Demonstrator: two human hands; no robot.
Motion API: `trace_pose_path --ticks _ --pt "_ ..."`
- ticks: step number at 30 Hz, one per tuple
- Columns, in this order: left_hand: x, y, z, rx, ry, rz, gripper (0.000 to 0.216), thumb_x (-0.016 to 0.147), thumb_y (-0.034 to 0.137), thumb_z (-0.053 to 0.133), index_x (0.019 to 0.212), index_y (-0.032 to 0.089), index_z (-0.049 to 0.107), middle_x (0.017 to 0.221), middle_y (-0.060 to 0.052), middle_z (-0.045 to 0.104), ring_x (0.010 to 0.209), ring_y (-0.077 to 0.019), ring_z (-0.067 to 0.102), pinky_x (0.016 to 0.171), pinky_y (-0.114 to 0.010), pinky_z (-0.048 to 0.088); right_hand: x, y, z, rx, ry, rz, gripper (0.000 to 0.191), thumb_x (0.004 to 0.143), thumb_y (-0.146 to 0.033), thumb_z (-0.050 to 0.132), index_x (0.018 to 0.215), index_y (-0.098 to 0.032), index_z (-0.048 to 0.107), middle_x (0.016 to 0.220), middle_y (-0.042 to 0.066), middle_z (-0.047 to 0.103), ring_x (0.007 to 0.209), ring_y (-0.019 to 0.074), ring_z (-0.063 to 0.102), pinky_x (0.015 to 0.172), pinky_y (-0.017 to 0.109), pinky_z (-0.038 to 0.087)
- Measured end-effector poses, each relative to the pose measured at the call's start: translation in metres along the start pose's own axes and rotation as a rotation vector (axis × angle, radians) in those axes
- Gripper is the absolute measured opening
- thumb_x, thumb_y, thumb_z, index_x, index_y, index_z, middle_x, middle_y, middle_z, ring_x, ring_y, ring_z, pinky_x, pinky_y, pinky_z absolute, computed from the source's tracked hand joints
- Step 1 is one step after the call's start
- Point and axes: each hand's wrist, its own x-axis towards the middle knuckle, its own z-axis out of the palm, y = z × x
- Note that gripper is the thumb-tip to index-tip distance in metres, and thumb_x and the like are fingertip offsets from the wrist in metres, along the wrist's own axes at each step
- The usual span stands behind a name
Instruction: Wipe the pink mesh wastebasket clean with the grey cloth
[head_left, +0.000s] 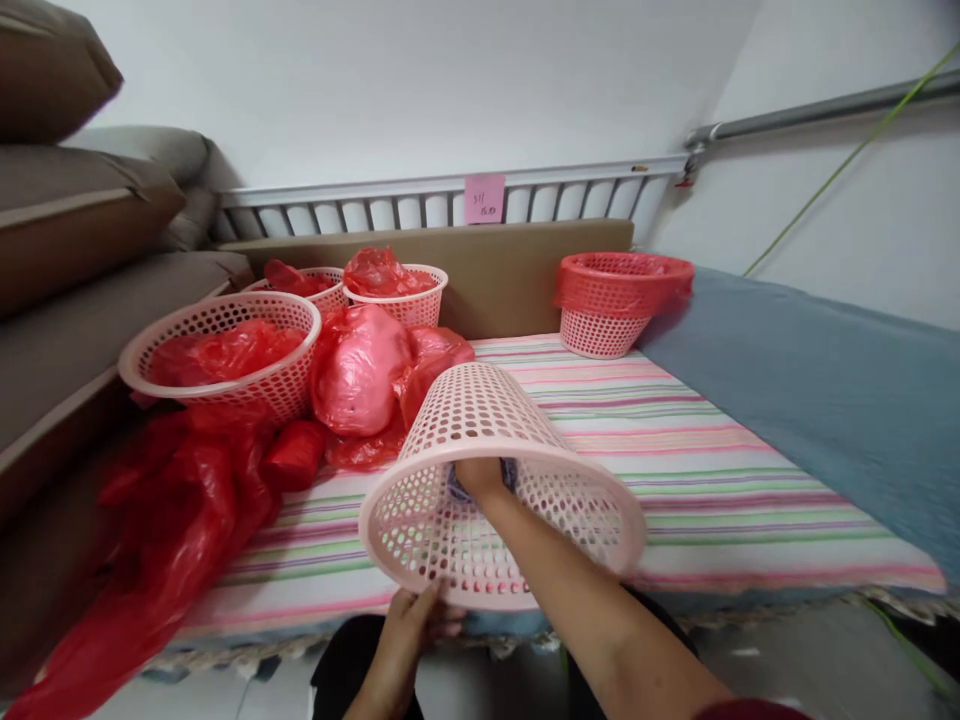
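A pale pink perforated plastic wastebasket (pixel 480 405) lies on its side in front of me, its wide mouth facing me. My left hand (pixel 420 622) grips the lower rim, thumb and fingers closed on it. My right hand (pixel 480 476) reaches deep inside the wastebasket and is closed on a bunched dark bluish-purple cloth (pixel 509 472). The right fingers are mostly hidden by the wrist and the cloth.
Pink baskets with red plastic bags, one basket (pixel 225 392) nearest, stand at left beside a roll of red bags (pixel 295 456). A red-lined basket (pixel 600 332) stands at back right. Stacked cushions (pixel 82 310) rise at left; a radiator (pixel 397 210) lines the wall.
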Motion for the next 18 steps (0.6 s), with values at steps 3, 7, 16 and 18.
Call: trace_pose_path --ticks 3,7,16,18 --pt "0.005 0.0 -0.005 -0.019 0.078 0.099 0.058 0.058 0.055 0.074 0.095 0.013 0.06 0.068 -0.009 0.075 0.065 -0.0255 0.072 0.055 -0.03 0.055 0.012 0.003 0.004 -0.016 0.015 0.014 0.053 0.089 -0.026 0.037 0.141 -0.023 0.027 0.145 0.007 0.035 0.137 0.0253 0.019 0.11 0.044 0.019" --pt "0.01 -0.001 -0.004 0.011 0.096 0.173 0.057 0.058 0.059 0.071 0.091 0.014 0.059 0.058 -0.008 0.073 0.059 -0.0268 0.072 0.054 -0.031 0.055 0.02 0.006 0.004 -0.076 -0.109 0.008 0.062 0.083 -0.023 0.046 0.141 -0.021 0.025 0.147 0.009 0.029 0.136 0.0265 0.02 0.108 0.043 0.022" --pt "0.006 0.006 -0.004 0.099 0.061 0.253 0.05 0.058 0.057 0.07 0.084 0.016 0.061 0.065 -0.009 0.074 0.071 -0.0319 0.072 0.065 -0.041 0.056 -0.071 -0.029 -0.024 -0.076 -0.252 0.032 0.038 0.071 -0.015 0.052 0.108 -0.02 0.055 0.106 0.009 0.059 0.099 0.0229 0.054 0.086 0.032 0.038" --pt "0.003 0.008 -0.005 0.13 0.075 0.324 0.044 0.062 0.051 0.07 0.089 0.016 0.063 0.085 -0.01 0.075 0.092 -0.0315 0.068 0.083 -0.041 0.052 -0.107 -0.038 -0.031 -0.028 -0.257 -0.007 0.037 0.069 -0.015 0.053 0.106 -0.022 0.054 0.106 0.006 0.057 0.1 0.0222 0.052 0.087 0.031 0.038"
